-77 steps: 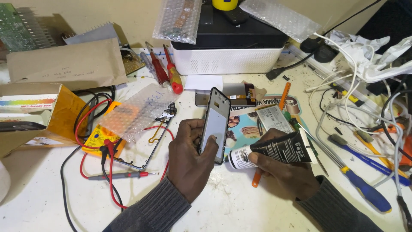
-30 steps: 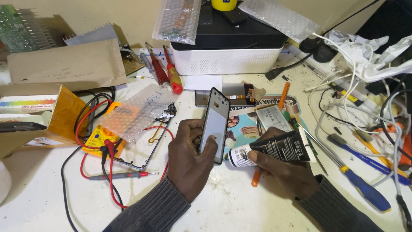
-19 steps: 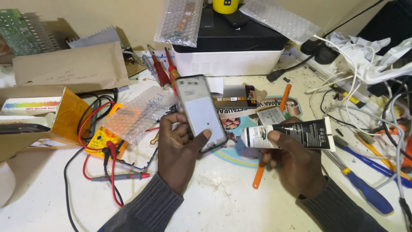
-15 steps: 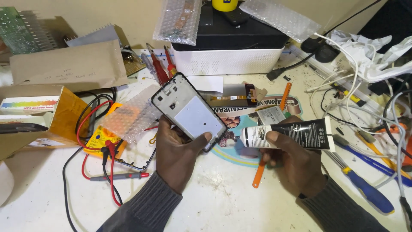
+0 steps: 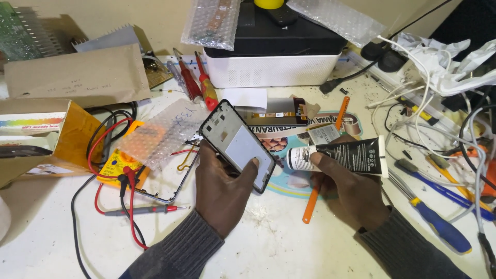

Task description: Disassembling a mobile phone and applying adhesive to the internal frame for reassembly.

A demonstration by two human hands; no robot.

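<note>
Head view: left hand (image 5: 222, 188) clamped on phone frame (image 5: 237, 146), tilted above the bench (image 5: 268, 243), right hand (image 5: 351, 186) gripping black glue tube (image 5: 343, 155) just beside it, nozzle toward frame, orange pry tool (image 5: 311, 203) under right hand.

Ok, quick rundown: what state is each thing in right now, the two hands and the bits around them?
left hand: grips the phone frame, thumb on its inner face
phone frame: lifted off the table, tilted, open inside facing up
right hand: closed around the tube
black tube: held level, white nozzle end pointing at the frame
orange pry tool: flat on the table
multimeter: on the table, red and black leads plugged in
</note>
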